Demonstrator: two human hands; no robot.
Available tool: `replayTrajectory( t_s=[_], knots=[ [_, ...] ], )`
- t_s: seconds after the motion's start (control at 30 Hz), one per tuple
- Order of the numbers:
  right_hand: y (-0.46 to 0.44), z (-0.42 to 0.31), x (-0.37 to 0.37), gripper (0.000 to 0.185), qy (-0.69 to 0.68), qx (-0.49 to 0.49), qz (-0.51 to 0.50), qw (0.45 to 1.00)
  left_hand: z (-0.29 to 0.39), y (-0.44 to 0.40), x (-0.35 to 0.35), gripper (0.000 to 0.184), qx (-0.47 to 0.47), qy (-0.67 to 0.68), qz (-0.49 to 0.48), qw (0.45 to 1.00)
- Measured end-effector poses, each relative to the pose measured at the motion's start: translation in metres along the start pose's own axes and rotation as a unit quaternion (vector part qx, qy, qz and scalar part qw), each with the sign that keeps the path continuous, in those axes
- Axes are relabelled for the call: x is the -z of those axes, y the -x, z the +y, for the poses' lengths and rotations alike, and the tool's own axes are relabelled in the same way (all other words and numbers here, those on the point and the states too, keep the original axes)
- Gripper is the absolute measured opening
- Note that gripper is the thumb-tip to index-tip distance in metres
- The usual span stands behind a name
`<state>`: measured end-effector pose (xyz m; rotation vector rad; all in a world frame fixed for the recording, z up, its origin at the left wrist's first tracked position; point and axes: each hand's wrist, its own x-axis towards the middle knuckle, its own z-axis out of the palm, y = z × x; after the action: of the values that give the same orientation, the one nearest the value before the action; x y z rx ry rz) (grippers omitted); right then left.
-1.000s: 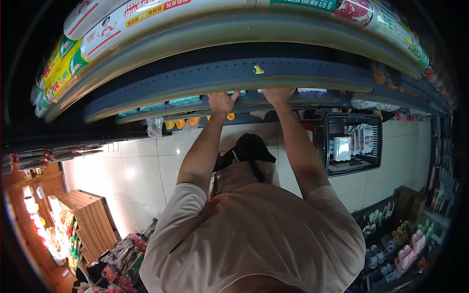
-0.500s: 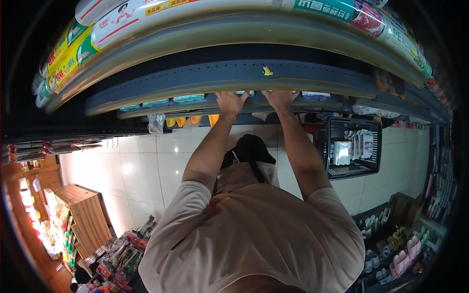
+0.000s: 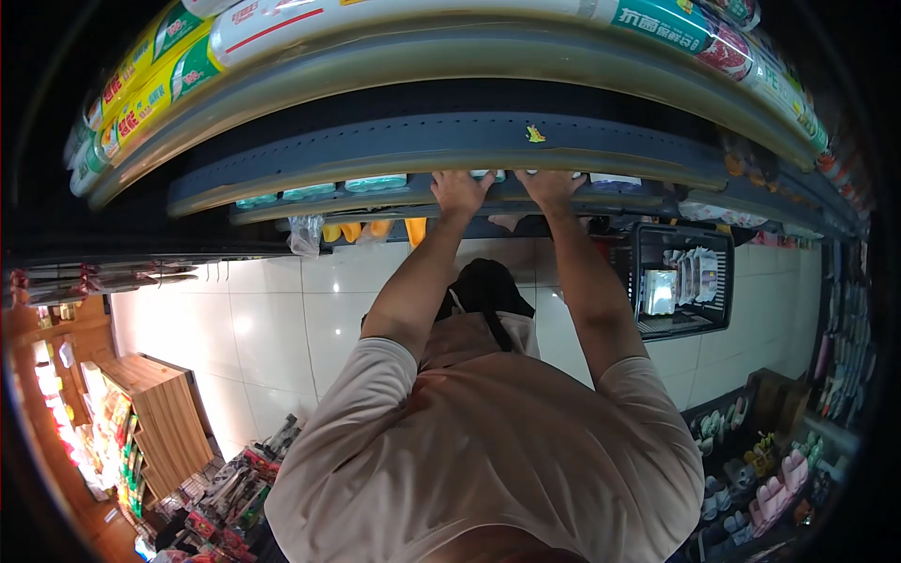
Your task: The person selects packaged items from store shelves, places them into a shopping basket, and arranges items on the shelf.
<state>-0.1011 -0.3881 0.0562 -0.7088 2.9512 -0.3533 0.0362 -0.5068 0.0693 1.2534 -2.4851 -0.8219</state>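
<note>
My left hand (image 3: 459, 191) reaches in under the front lip of a dark shelf (image 3: 357, 141). Its thumb is spread away from the fingers, whose tips go out of sight below the lip. A teal-and-white pack (image 3: 484, 175) shows beside that thumb. Close by on the right, my right hand (image 3: 552, 188) is at the same lower shelf, thumb apart and fingertips partly hidden. A pale pack (image 3: 615, 180) lies just right of it. More teal packs (image 3: 375, 183) line the shelf left of my left hand. Neither hand visibly grips anything.
Rolls of plastic bags (image 3: 282, 28) fill the shelf above. A black shopping basket (image 3: 680, 330) with several packages in it stands on the tiled floor at right. Slippers (image 3: 779, 488) sit on a rack behind at right; a wooden cabinet (image 3: 164, 413) stands at left.
Both hands have shifted slightly right and up in the view, and the shelf has shifted right too. The hands stay at the same lower shelf, thumbs still spread.
</note>
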Motion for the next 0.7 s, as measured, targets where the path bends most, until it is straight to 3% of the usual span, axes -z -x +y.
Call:
replayTrajectory(
  t_s=[0.13, 0.2, 0.27, 0.37, 0.47, 0.7],
  knots=[
    [0.016, -0.008, 0.012, 0.090, -0.072, 0.000, 0.009, 0.997, -0.022, -0.005, 0.022, 0.064, -0.069, -0.039, 0.092, 0.993],
    [0.031, -0.010, 0.004, 0.087, -0.092, 0.003, 0.064, 0.994, -0.042, -0.014, 0.060, 0.061, -0.032, -0.080, 0.026, 0.996],
    [0.050, -0.013, 0.004, 0.082, -0.105, 0.023, 0.097, 0.989, -0.084, -0.031, 0.070, 0.069, 0.003, -0.151, 0.097, 0.984],
    [0.071, -0.012, -0.003, 0.077, -0.123, 0.041, 0.119, 0.984, -0.128, -0.040, 0.086, 0.080, 0.072, -0.157, 0.105, 0.979],
    [0.083, -0.013, -0.014, 0.071, -0.136, 0.048, 0.116, 0.983, -0.124, -0.037, 0.092, 0.090, 0.124, -0.101, 0.048, 0.986],
    [0.097, -0.021, -0.023, 0.064, -0.153, 0.063, 0.129, 0.978, -0.098, -0.028, 0.078, 0.091, 0.102, -0.067, 0.032, 0.992]
  ],
)
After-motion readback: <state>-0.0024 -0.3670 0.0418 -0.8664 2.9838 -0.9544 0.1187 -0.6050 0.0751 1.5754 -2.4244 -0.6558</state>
